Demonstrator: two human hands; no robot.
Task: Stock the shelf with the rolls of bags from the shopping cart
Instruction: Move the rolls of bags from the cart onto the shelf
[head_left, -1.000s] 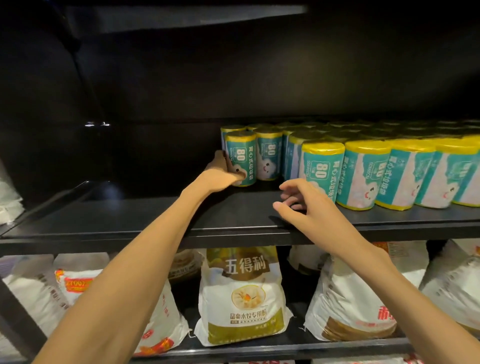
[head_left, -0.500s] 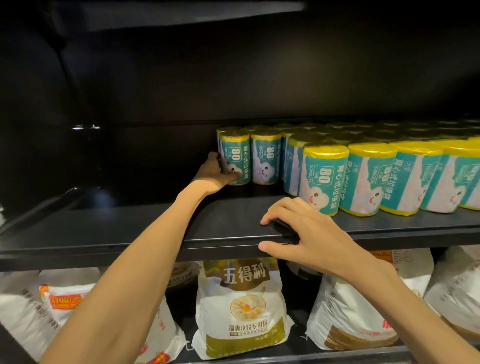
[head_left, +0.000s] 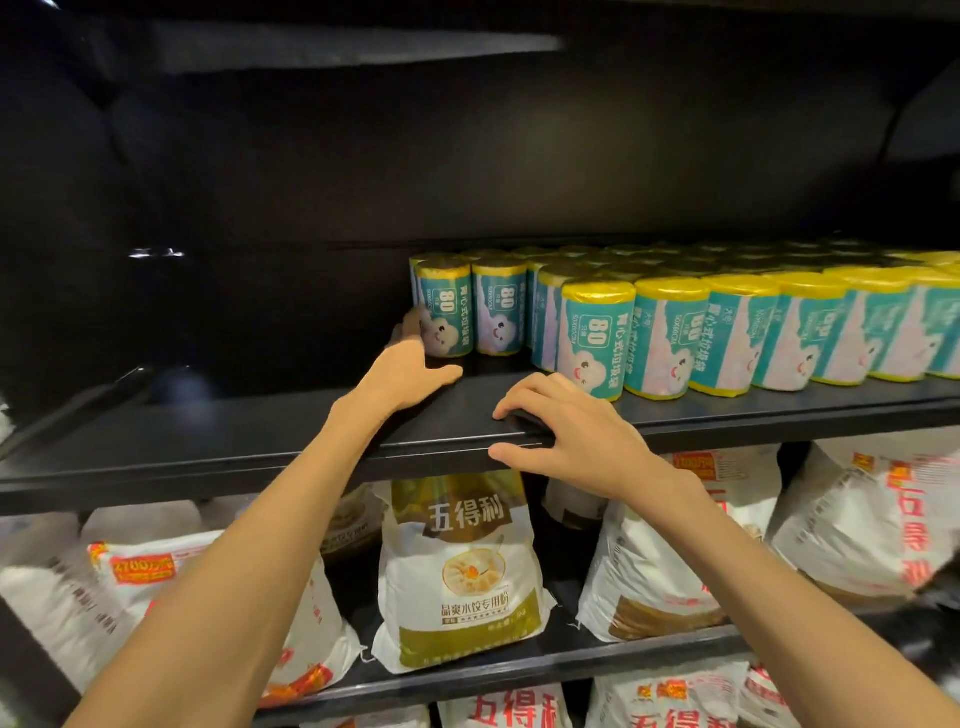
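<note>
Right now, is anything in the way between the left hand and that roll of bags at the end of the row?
No. The left hand is already at the end roll, fingers against its left side. Nothing sits between them. The shelf to the left of it is bare and dark.

Beyond both hands, rolls of bags (head_left: 597, 338): teal wrap with yellow ends, a white cloud face with pink cheeks low on the front, white "80" in a dark teal box, white lettering down the side. Under the fingers of the right hand (head_left: 576, 441), shelf (head_left: 260, 441): plain matte black, same as the back wall past the left hand (head_left: 405, 374). Below the wrists, flour bag (head_left: 462, 571): white with an olive-gold top and bottom band, white characters, a round dumpling picture in orange and yellow. To either side of the forearms, other sacks (head_left: 857, 525): white with red characters and orange-red labels.
</note>
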